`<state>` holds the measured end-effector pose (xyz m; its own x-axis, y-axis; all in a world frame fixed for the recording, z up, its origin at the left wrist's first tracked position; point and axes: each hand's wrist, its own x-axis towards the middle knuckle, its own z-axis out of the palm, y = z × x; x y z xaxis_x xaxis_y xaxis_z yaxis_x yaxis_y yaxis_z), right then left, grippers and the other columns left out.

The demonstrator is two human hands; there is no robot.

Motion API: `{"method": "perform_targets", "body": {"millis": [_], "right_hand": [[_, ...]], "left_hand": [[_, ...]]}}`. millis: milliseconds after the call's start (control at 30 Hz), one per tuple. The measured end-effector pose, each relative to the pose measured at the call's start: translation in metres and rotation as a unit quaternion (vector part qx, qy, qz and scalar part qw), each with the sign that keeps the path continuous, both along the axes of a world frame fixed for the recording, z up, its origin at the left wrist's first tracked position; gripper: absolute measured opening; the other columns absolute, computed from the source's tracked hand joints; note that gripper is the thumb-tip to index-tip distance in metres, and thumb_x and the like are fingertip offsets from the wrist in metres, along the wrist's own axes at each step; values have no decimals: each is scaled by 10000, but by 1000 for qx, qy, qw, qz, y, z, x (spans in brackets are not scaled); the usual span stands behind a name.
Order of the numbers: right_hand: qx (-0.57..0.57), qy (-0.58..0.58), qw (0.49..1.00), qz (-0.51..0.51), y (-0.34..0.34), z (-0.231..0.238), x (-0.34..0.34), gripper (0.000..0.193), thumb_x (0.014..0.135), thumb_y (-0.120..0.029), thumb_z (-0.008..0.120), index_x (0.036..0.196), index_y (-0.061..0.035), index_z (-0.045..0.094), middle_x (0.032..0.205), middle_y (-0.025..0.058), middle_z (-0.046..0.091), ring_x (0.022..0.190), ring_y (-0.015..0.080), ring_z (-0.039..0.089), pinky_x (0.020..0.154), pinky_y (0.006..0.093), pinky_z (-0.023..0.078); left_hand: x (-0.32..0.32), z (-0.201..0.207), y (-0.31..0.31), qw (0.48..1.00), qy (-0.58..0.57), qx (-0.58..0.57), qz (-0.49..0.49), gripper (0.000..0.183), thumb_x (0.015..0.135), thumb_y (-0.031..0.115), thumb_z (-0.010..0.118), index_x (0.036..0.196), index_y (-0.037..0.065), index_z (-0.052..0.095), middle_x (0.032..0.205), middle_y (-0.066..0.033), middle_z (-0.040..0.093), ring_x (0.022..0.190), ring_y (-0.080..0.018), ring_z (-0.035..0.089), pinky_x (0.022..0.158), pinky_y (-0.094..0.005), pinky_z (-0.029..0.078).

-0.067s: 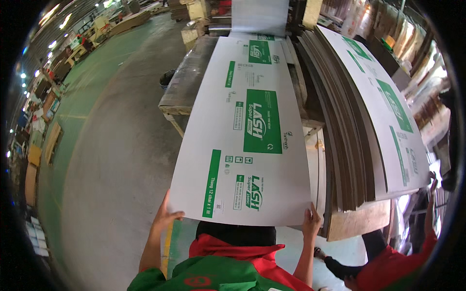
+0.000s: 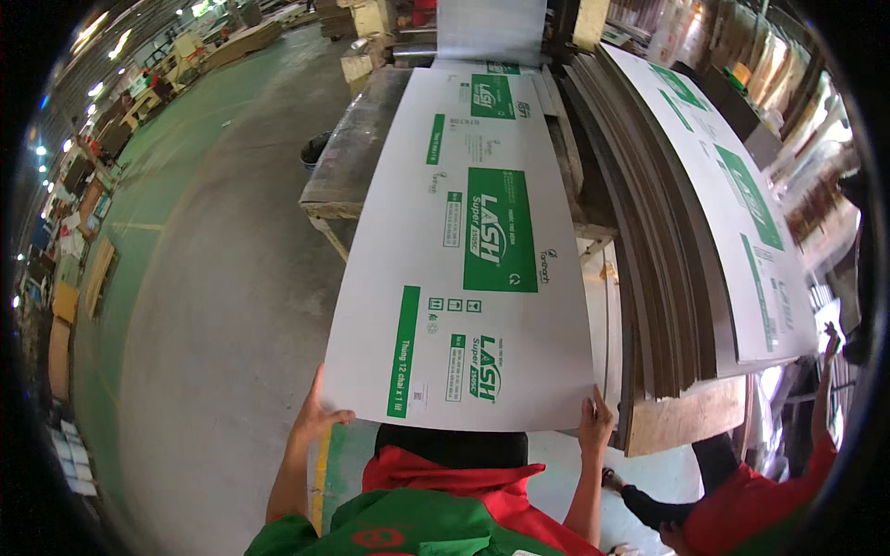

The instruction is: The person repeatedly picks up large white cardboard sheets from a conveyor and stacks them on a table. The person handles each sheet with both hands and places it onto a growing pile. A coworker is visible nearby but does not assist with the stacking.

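A long white cardboard sheet (image 2: 371, 306) with green printing stretches from my waist to the machine ahead. My left hand (image 2: 317, 408) is closed on its near left corner, thumb on top and fingers underneath. At the near right corner my right hand (image 2: 596, 420) grips the edge the same way. The far end of the sheet lies by the machine's rollers (image 2: 414, 56), over a metal-topped table (image 2: 357, 157). Both hands' fingers are partly hidden below the sheet.
To the right stands a tall stack of cardboard sheets (image 2: 672, 269) on a wooden board (image 2: 686, 417). Beyond it a co-worker in a red shirt (image 2: 760, 500) has a hand (image 2: 828, 343) near the stack's corner. A dark bucket (image 2: 316, 148) sits beside the table.
Both hands keep their hold on the sheet. The surroundings have shifted very slightly in the view; the sheet stays almost where it was.
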<state>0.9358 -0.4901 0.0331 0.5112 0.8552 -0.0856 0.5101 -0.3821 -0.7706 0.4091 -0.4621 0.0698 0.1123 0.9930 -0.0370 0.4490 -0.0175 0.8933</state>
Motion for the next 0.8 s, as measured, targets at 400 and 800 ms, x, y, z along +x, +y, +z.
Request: {"method": "perform_targets", "body": {"millis": [400, 800], "right_hand": [[-90, -10, 996, -16, -5, 22, 12, 400, 974, -126, 604, 1361, -25, 590, 695, -9, 421, 645, 80, 342, 546, 265, 325], [-36, -51, 998, 3, 58, 12, 6, 388, 996, -155, 566, 1340, 22, 596, 797, 69, 634, 690, 90, 477, 620, 276, 428]], "left_hand": [[-11, 18, 9, 984, 76, -157, 23, 1417, 550, 411, 976, 1571, 28, 71, 1388, -165, 586, 1262, -276, 589, 1015, -388, 495], [2, 18, 81, 981, 95, -168, 15, 1303, 582, 361, 964, 1559, 74, 153, 1338, -154, 617, 1235, -281, 611, 995, -414, 518]]}}
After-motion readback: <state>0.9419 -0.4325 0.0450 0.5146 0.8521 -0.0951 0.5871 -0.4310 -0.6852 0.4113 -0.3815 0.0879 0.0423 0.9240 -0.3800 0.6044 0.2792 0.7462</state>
